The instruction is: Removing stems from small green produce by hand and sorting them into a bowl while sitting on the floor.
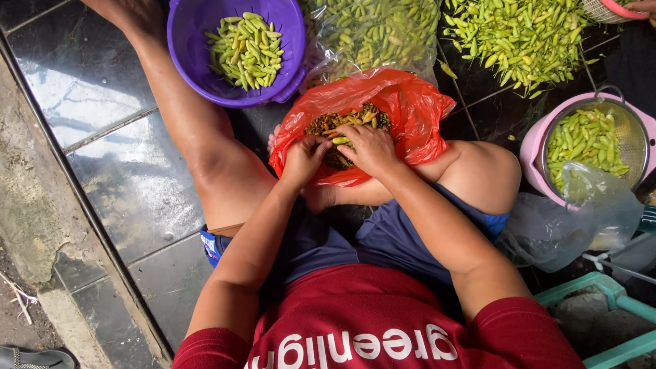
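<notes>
A red plastic bag (pixel 410 113) lies open on my lap, holding a heap of brownish stems and scraps (pixel 326 125). My left hand (pixel 304 158) and my right hand (pixel 369 147) meet over the bag's mouth. Both pinch a small green chilli (pixel 341 140) between the fingertips. A purple bowl (pixel 198 41) of stemmed green chillies stands just beyond my left knee. I sit on the tiled floor, one leg stretched out and the other folded.
A clear bag of green chillies (pixel 372 31) lies behind the red bag. A loose pile of chillies (pixel 519 37) covers the dark tiles at top right. A metal strainer of chillies in a pink basin (pixel 529 147) stands on the right, beside crumpled clear plastic (pixel 581 212). A concrete kerb (pixel 34 205) runs along the left.
</notes>
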